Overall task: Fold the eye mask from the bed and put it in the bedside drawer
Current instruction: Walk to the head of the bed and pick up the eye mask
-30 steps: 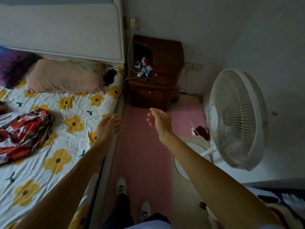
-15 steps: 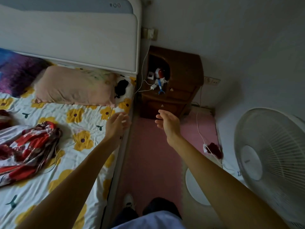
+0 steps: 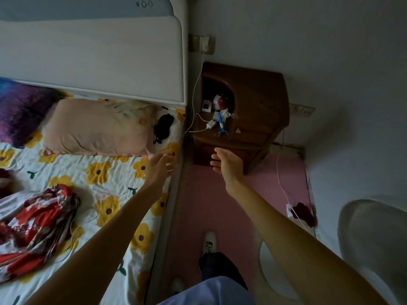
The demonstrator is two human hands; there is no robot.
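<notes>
A black eye mask (image 3: 163, 127) lies on the flowered sheet at the bed's right corner, just right of the pink pillow (image 3: 99, 128). My left hand (image 3: 159, 166) hovers over the bed edge below the mask, fingers apart and empty. My right hand (image 3: 226, 164) reaches out over the pink floor, open and empty, in front of the dark wooden bedside cabinet (image 3: 253, 111). The cabinet's drawers (image 3: 246, 135) with small brass knobs are closed.
On the cabinet shelf stand a toy figure (image 3: 221, 108), a charger (image 3: 211, 124) and a white cable. A red patterned cloth (image 3: 37, 225) lies on the bed. A white fan (image 3: 372, 243) stands at the right. A power strip (image 3: 297, 213) lies on the floor.
I have stepped closer to the cabinet and bed head; both open hands have moved forward. The fan has slid toward the right edge of the view.
</notes>
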